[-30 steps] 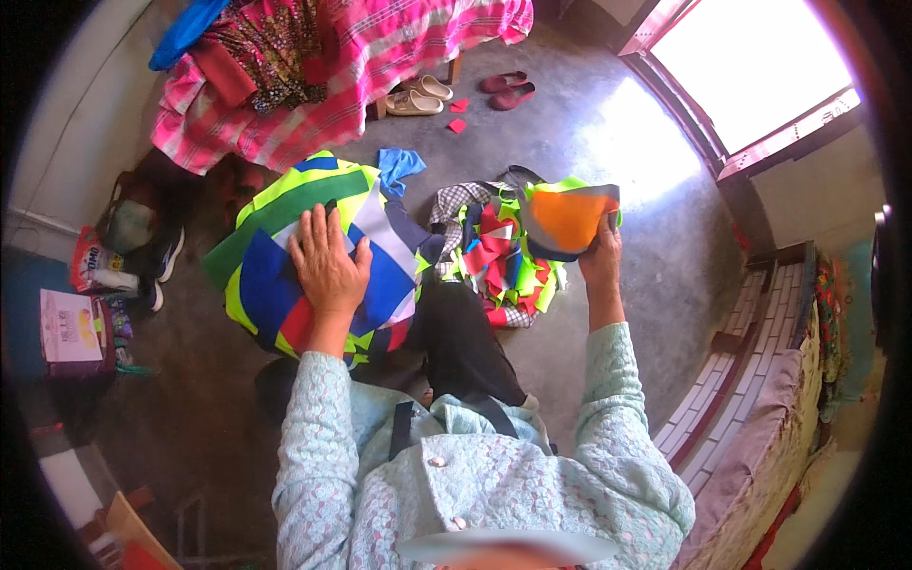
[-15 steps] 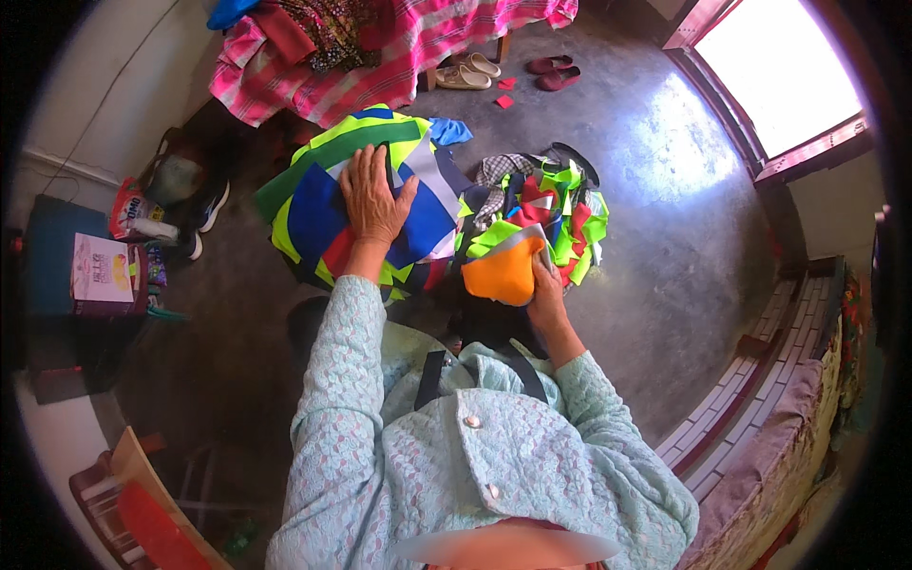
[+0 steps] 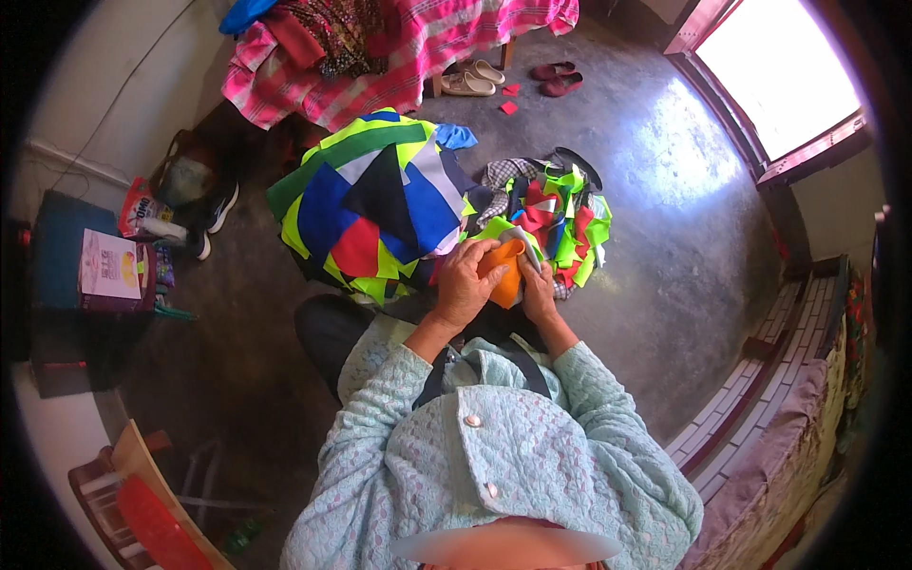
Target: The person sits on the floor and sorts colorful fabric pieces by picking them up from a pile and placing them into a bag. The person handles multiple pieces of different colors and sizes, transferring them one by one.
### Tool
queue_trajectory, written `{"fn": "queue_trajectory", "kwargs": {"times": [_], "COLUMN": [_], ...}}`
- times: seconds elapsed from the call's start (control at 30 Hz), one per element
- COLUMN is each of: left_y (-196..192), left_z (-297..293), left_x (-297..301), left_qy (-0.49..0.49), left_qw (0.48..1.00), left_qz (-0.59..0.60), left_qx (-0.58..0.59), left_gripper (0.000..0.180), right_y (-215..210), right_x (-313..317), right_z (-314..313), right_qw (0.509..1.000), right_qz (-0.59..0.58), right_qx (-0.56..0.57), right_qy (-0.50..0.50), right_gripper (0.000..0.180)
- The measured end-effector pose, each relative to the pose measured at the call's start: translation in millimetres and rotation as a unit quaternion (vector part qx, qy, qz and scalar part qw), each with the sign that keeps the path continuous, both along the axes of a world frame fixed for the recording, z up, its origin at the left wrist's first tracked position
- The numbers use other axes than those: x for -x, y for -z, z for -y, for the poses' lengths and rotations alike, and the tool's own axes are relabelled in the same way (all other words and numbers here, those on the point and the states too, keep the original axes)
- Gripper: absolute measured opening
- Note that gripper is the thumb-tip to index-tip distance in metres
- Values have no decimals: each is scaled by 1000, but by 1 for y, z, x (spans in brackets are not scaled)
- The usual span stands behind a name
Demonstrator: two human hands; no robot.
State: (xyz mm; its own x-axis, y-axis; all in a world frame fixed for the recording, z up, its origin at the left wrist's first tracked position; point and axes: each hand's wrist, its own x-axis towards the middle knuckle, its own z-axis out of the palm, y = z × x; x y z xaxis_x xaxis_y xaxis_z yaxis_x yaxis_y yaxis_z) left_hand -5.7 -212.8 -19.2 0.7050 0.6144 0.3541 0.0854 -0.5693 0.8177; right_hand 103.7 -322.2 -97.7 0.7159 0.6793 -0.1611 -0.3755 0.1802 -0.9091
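In front of my lap, both hands are at an orange and grey piece of cloth (image 3: 506, 274). My left hand (image 3: 463, 285) pinches its left side, and my right hand (image 3: 541, 293) grips its right side; the cloth is bent between them. Just beyond my left hand is a large rounded heap of flat fabric pieces (image 3: 347, 249) in blue, green, yellow-green, red and grey, with a black triangular piece (image 3: 383, 201) on top. Beyond my right hand, a smaller heap of crumpled fabric scraps (image 3: 578, 214) shows bright green, red and checked cloth.
A pink checked cloth (image 3: 323, 81) drapes over furniture at the back. Beige shoes (image 3: 467, 84), dark red shoes (image 3: 560, 84) and red scraps (image 3: 509, 108) lie on the floor. A box (image 3: 109, 269) stands at left, a wooden chair (image 3: 109, 503) at lower left, a tiled-pattern bench (image 3: 741, 380) at right.
My left hand has come off the large heap, moving right and toward me to the orange and grey cloth. The black piece now shows on the heap. The cloth has become bent.
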Motion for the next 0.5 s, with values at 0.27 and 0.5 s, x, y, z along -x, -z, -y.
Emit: {"fn": "queue_trajectory", "kwargs": {"times": [0.27,0.5], "left_y": [11,12], "left_z": [-1,-3], "left_x": [10,33], "left_qy": [-14,-27], "left_qw": [989,963], "left_qz": [24,115], "left_qx": [142,243], "left_gripper": [16,13], "right_y": [-4,12], "right_x": [-3,-3], "right_z": [-3,-5], "right_qw": [999,998], "right_qz": [-44,6], "right_qx": [0,31], "right_qy": [31,63], "right_gripper": [24,20]}}
